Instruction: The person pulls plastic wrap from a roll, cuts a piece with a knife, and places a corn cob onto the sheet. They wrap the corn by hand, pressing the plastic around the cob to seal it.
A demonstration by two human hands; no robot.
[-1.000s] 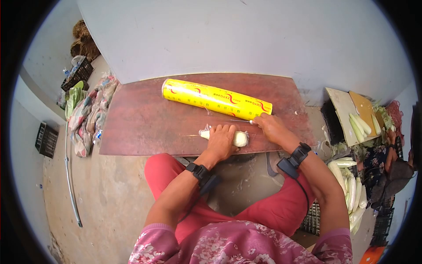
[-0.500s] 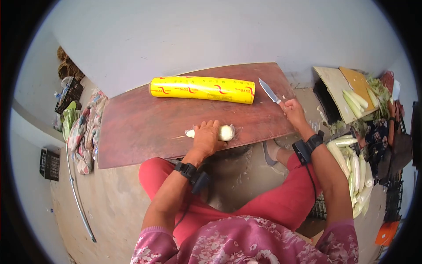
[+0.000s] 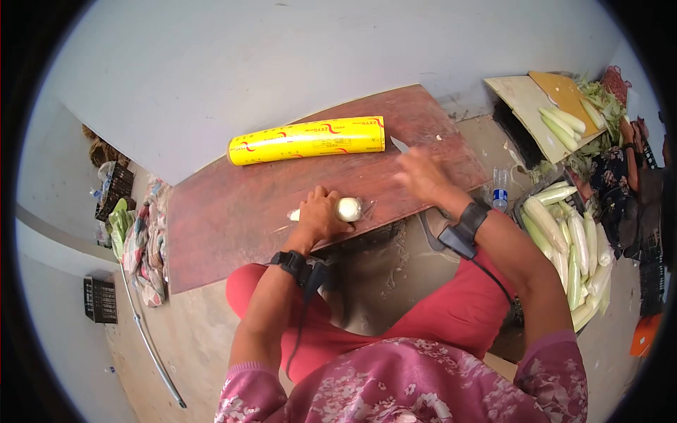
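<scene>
My left hand (image 3: 319, 213) presses on a pale vegetable in clear film, which lies near the front edge of the reddish-brown table (image 3: 233, 218). The vegetable's rounded whitish end (image 3: 348, 209) sticks out to the right of my fingers, with loose film around it. My right hand (image 3: 423, 176), smeared by motion, is above the table's right part, closed around a knife (image 3: 398, 144). Part of the blade shows, pointing up and left; the handle is hidden. Behind both hands lies a large yellow roll (image 3: 307, 139) with red print.
A crate of long pale-green vegetables (image 3: 575, 247) stands at right, near a plastic bottle (image 3: 500, 190). Further back are boards (image 3: 518, 95) with similar vegetables and another person's arm (image 3: 630, 158). Bundled cloth (image 3: 148, 261) and a metal pole (image 3: 151, 349) are at left.
My right hand has moved left and inward with the knife, closer to the wrapped vegetable. My left hand stays on the vegetable. The whole view has shifted and turned slightly.
</scene>
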